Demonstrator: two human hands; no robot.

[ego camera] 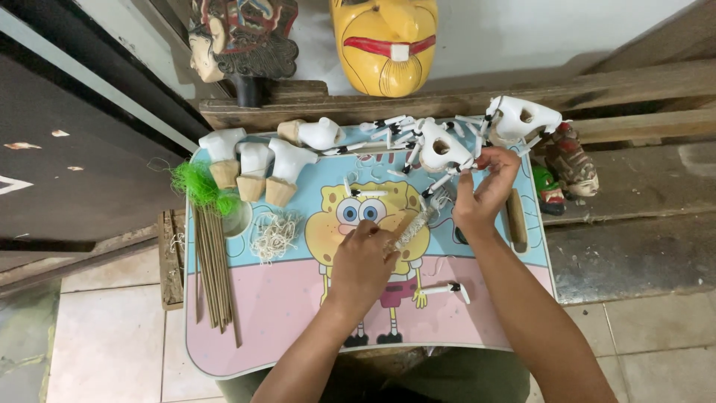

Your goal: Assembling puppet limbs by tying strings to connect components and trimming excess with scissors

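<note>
The left hand point(363, 257) is curled around a clear wrapped stick point(412, 225), pinching it low on the lap tray point(298, 313) near its middle. The right hand point(485, 190) pinches a thin white stick point(446, 181) that pokes from a white carved head point(440, 147) at the tray's far edge. A second white head point(522, 118) lies just beyond. Bamboo sticks point(215, 269) and green fibre point(198, 186) lie at the left
</note>
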